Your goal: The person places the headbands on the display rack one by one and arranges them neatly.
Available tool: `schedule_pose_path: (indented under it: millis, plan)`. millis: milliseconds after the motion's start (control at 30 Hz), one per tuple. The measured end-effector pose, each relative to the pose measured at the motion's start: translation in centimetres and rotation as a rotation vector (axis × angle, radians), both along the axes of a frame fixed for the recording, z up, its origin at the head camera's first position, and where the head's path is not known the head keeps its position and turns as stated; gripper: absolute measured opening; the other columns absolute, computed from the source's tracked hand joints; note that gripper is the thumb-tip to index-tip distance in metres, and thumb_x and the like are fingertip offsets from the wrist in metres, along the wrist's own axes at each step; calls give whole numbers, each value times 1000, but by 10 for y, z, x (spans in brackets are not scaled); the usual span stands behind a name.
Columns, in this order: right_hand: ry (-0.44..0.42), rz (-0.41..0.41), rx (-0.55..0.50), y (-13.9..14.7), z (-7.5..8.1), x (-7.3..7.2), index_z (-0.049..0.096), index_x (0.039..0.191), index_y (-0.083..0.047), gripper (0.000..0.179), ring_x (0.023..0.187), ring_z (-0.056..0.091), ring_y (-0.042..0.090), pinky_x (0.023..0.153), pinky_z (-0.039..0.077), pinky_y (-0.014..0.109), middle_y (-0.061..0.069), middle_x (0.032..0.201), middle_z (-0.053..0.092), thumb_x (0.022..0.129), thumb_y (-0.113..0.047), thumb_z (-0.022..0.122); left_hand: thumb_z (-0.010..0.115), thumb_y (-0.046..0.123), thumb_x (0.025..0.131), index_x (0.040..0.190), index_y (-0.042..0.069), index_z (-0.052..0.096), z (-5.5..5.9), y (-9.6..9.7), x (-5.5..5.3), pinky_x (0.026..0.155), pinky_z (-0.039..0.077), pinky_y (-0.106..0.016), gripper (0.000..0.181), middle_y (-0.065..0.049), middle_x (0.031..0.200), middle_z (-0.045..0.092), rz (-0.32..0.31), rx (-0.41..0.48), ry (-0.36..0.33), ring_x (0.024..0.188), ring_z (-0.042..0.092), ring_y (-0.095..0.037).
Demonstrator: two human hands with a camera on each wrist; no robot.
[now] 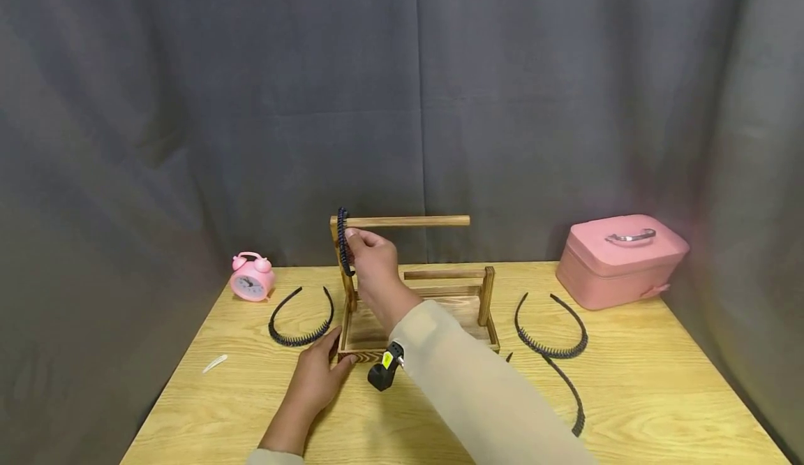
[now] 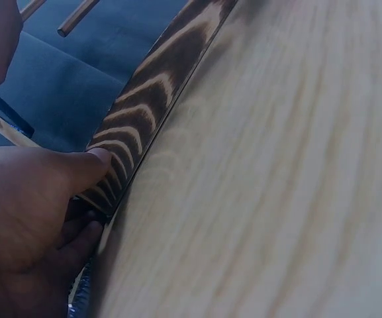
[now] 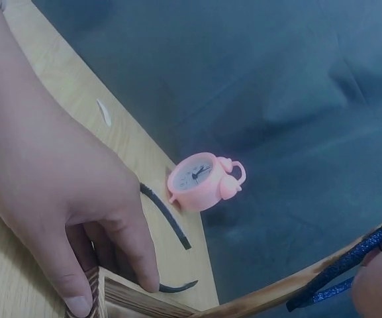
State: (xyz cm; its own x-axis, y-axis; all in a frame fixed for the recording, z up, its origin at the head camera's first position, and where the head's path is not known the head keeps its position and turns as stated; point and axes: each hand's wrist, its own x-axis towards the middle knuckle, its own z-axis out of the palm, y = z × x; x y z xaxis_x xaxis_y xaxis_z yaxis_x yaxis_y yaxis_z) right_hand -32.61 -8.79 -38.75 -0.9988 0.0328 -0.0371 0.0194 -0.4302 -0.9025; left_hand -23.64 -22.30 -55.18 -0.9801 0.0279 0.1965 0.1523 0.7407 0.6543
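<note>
A wooden rack (image 1: 486,297) with a tray-like base and a raised top bar (image 1: 417,221) stands on the table. At the bar's left end, beside the tall upright, my right hand (image 1: 380,269) pinches a dark blue toothed headband (image 1: 342,241) between thumb and fingers. The headband hangs around the bar there; the right wrist view shows part of this headband (image 3: 339,271) close to the upright. My left hand (image 1: 314,374) grips the base's front left corner. In the left wrist view its thumb presses the dark-grained front board (image 2: 138,119), with the other fingers around the corner, partly hidden.
A pink alarm clock (image 1: 251,278), a white hair clip (image 1: 215,363) and a dark headband (image 1: 301,339) lie left of the rack. To the right are two more headbands, one farther back (image 1: 553,352), the other partly behind my sleeve. A pink case (image 1: 618,262) stands back right.
</note>
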Motion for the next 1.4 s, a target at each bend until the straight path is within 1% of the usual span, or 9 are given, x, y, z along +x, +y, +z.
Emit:
schedule_pose_path:
  millis: [367, 600, 700, 833, 1033, 1100, 1167, 1300, 1400]
  plan:
    - [12, -15, 23, 3, -2, -1, 82, 115, -2, 21, 86, 66, 13, 78, 56, 26, 1, 97, 74, 108, -19, 71, 81, 28, 102, 160, -1, 52, 0, 1, -1, 118, 53, -58, 71, -26, 157, 59, 2, -11, 8, 141, 62, -45]
    - [62, -1, 66, 18, -12, 4, 81, 121, -1, 27, 95, 73, 16, 100, 64, 37, 16, 115, 79, 110, -24, 69, 80, 29, 102, 162, 0, 51, 1, 0, -2, 119, 52, -59, 73, -26, 159, 58, 11, -14, -4, 143, 60, -46]
    - [97, 3, 91, 36, -23, 9, 80, 120, -2, 29, 95, 72, 14, 97, 63, 32, 16, 116, 79, 111, -26, 67, 80, 27, 102, 161, -1, 51, 1, 0, -1, 119, 52, -60, 71, -27, 158, 58, 6, -12, -4, 143, 60, -46]
    - [141, 45, 70, 73, -36, 25, 77, 116, 1, 27, 95, 70, 14, 90, 61, 26, 7, 106, 77, 113, -24, 65, 80, 26, 103, 161, -2, 50, 0, 1, 0, 118, 52, -60, 71, -28, 158, 57, -3, -9, -23, 143, 59, -46]
    - [143, 162, 73, 152, -62, 53, 73, 115, 2, 23, 100, 70, 13, 93, 62, 24, 0, 102, 73, 115, -16, 59, 79, 27, 103, 163, 0, 47, -2, 1, 2, 113, 57, -58, 73, -27, 158, 57, -5, 0, -65, 139, 64, -44]
    - [159, 207, 125, 183, -72, 62, 74, 112, -4, 20, 101, 70, 11, 95, 62, 23, -2, 104, 74, 115, -14, 57, 79, 26, 103, 164, 0, 47, -4, 2, 3, 112, 58, -58, 74, -27, 158, 58, -10, 10, -77, 138, 65, -44]
    - [194, 246, 233, 215, -81, 72, 76, 111, -8, 19, 102, 71, 10, 95, 62, 22, -3, 106, 75, 115, -13, 58, 79, 26, 103, 164, 0, 46, -5, 2, 5, 111, 59, -57, 74, -27, 158, 57, -14, 19, -90, 137, 66, -44]
    - [286, 278, 592, 277, -89, 95, 78, 115, -8, 15, 104, 73, 10, 95, 62, 23, -3, 111, 79, 111, -15, 66, 79, 27, 103, 165, -1, 45, -5, 2, 4, 113, 57, -57, 75, -27, 160, 56, -19, 20, -88, 139, 64, -44]
    - [295, 271, 833, 315, -87, 111, 80, 119, -7, 18, 106, 74, 8, 94, 62, 22, 1, 115, 81, 107, -18, 73, 78, 27, 104, 165, -1, 44, 1, -1, -1, 115, 56, -57, 75, -27, 161, 54, -24, 13, -71, 141, 62, -44]
